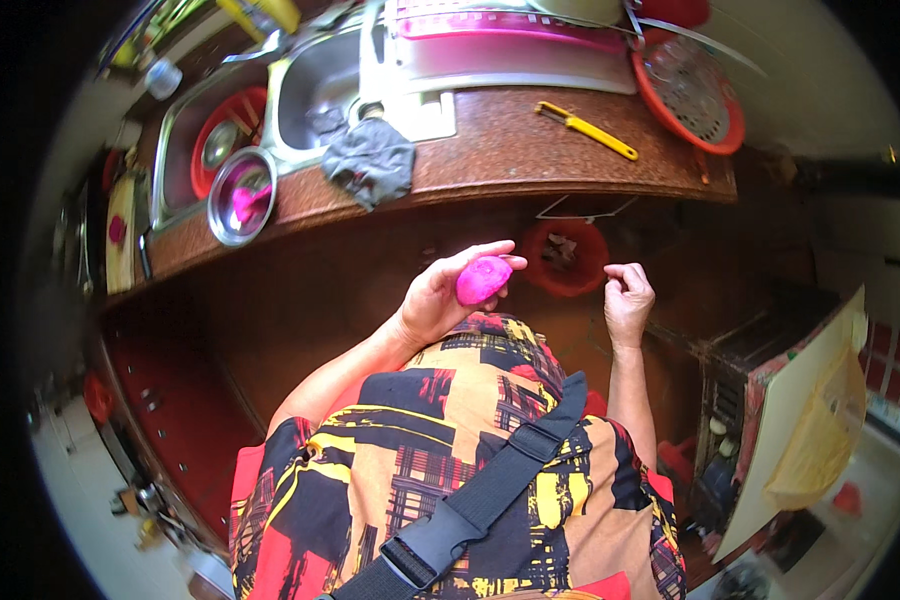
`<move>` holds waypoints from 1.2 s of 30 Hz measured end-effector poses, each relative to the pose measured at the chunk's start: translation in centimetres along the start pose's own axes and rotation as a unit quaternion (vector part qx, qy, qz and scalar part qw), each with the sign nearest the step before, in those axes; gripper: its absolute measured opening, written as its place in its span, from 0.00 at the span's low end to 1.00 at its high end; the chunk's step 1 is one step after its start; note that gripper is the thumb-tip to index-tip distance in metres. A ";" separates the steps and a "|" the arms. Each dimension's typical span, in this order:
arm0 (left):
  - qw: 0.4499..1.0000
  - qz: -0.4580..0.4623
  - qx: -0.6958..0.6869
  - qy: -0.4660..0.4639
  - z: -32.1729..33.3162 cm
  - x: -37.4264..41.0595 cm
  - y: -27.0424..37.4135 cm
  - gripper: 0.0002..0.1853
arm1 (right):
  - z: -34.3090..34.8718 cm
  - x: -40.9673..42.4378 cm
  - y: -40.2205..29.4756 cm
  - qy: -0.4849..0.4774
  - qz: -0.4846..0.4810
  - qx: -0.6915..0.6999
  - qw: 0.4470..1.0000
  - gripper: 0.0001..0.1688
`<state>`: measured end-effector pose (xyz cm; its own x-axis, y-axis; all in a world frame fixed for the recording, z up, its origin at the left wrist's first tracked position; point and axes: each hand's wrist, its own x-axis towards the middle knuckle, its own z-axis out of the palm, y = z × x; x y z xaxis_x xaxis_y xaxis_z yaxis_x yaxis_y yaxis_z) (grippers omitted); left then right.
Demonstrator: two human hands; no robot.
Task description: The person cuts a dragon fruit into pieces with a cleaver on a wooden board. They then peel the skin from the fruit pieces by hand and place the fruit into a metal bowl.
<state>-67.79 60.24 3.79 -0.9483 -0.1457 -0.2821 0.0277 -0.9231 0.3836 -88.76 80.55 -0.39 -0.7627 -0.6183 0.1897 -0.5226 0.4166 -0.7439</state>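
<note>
My left hand [442, 289] holds a rounded piece of bright pink fruit or vegetable [483, 280], which looks peeled, in front of my waist. My right hand [628, 301] is raised to the right, its fingers curled together, and nothing shows in them. Between and beyond the two hands, a red plastic bin [566, 276] stands low down with scraps inside. On the brown stone counter [480, 161] lies a yellow-handled peeler [589, 133]. A steel bowl [221, 225] at the counter's front edge holds bright pink pieces [250, 204].
A grey cloth [370, 161] hangs over the counter edge by a steel double sink [292, 112]. The left basin contains a red basin [206, 165]. A pink dish rack [510, 52] and a red-rimmed colander [690, 97] stand farther back. A cutting board [122, 247] lies at left.
</note>
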 end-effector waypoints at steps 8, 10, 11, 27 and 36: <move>0.980 0.168 0.080 0.066 -0.7 -9.6 1.7 0.43 | 5.4 -0.2 -7.2 -0.146 0.051 0.053 0.986 0.09; 0.977 0.193 0.064 0.071 -1.7 -12.2 2.4 0.42 | 7.7 -0.7 -9.2 -0.142 -0.032 0.052 0.988 0.08; 0.974 0.209 0.055 0.073 -2.6 -13.6 2.7 0.42 | 8.6 -1.0 -10.9 -0.164 -0.020 0.063 0.984 0.05; 0.833 0.470 0.088 0.278 -16.3 -44.6 14.0 0.40 | 38.0 -10.2 -45.7 -0.501 -0.257 0.170 0.809 0.21; 0.725 0.551 0.119 0.395 -21.1 -54.4 19.2 0.43 | 62.3 -9.5 -56.5 -0.378 -0.346 0.103 0.852 0.17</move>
<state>-9.03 42.96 7.90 0.0891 -0.9936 -0.0690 0.4872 -0.0169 0.8731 -28.27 21.32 -0.10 0.2052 -0.9539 0.2190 -0.6099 -0.2996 -0.7336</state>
